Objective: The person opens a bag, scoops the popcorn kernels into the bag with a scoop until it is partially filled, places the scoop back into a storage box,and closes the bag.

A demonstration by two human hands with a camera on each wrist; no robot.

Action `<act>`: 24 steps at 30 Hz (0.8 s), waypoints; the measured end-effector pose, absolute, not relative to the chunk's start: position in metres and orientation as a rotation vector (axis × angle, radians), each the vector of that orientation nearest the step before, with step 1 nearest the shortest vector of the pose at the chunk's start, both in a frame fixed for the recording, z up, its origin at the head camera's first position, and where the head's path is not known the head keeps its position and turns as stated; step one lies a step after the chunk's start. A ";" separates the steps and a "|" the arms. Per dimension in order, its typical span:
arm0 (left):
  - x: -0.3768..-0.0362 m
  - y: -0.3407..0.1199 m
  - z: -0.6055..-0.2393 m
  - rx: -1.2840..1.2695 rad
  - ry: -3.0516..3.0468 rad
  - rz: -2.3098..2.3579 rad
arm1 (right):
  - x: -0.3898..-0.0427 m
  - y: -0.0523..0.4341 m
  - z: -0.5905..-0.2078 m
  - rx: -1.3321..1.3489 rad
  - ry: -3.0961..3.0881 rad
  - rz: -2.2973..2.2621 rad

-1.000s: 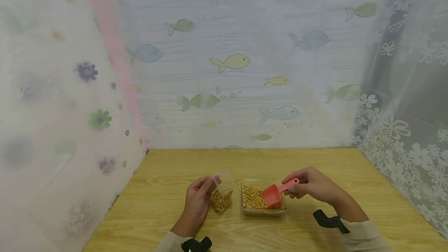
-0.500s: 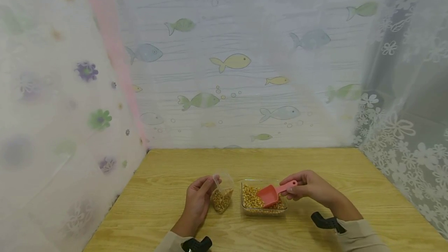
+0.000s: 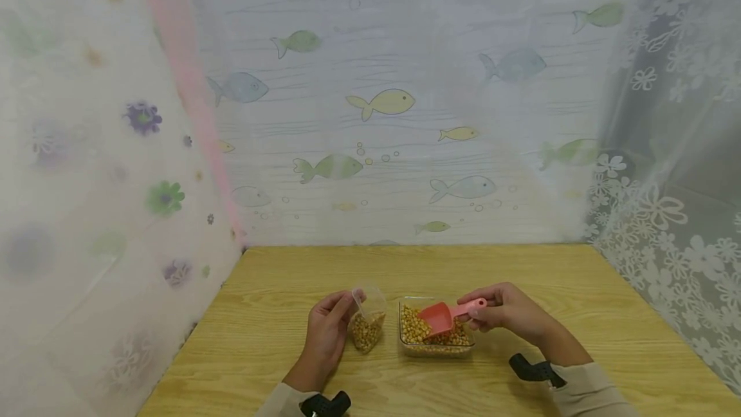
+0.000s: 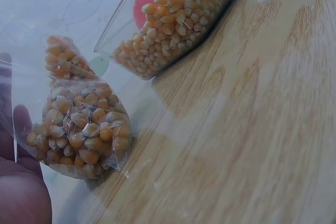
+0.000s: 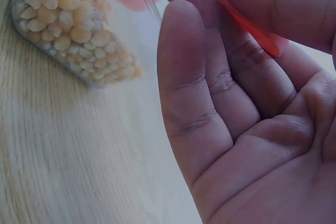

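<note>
My left hand [image 3: 329, 327] pinches the upper edge of a clear plastic bag [image 3: 367, 330], whose lower part is filled with corn kernels [image 4: 86, 129]. The bag's bottom rests on the table. To its right stands a clear rectangular container [image 3: 437, 352] of loose yellow kernels [image 3: 412, 327]. The right hand [image 3: 509, 311] grips a pink scoop [image 3: 437, 319] by its handle, between thumb and fingers. The scoop's bowl lies in the container with its front edge against the kernels. In the right wrist view the scoop's handle [image 5: 252, 30] shows between the thumb and fingers.
A wood-grain table [image 3: 301, 269] lies under everything. Behind it hangs a pale curtain [image 3: 393, 166] with printed fish, and flowered sheets [image 3: 116, 211] close in both sides. Black straps [image 3: 535, 369] sit at the wrists over beige sleeves.
My right hand and the pink scoop have shifted left across the container, the bowl passing over or through the kernels. The left hand and the bag have stayed in place.
</note>
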State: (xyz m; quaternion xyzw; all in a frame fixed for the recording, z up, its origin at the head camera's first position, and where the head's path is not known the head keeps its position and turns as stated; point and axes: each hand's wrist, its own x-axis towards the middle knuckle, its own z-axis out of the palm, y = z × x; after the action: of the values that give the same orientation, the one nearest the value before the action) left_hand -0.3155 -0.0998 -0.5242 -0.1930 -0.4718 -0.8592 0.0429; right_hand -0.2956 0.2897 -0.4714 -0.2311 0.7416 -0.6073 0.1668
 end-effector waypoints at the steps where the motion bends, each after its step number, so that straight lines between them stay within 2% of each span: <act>1: -0.316 -0.100 -0.524 -0.590 -1.444 -2.626 | -0.296 0.289 -0.472 -0.662 2.109 -1.734; 11: -0.314 -0.099 -0.523 -0.577 -1.470 -2.614 | -0.294 0.280 -0.472 -0.639 2.126 -1.775; 24: -0.312 -0.099 -0.521 -0.569 -1.485 -2.626 | -0.291 0.280 -0.470 -0.766 2.108 -1.690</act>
State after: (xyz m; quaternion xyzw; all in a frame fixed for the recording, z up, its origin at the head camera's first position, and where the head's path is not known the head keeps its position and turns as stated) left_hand -0.3120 -0.0989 -0.5209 -0.1852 -0.4833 -0.8549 0.0359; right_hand -0.2906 0.2803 -0.4703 -0.2689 0.7404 -0.5933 0.1658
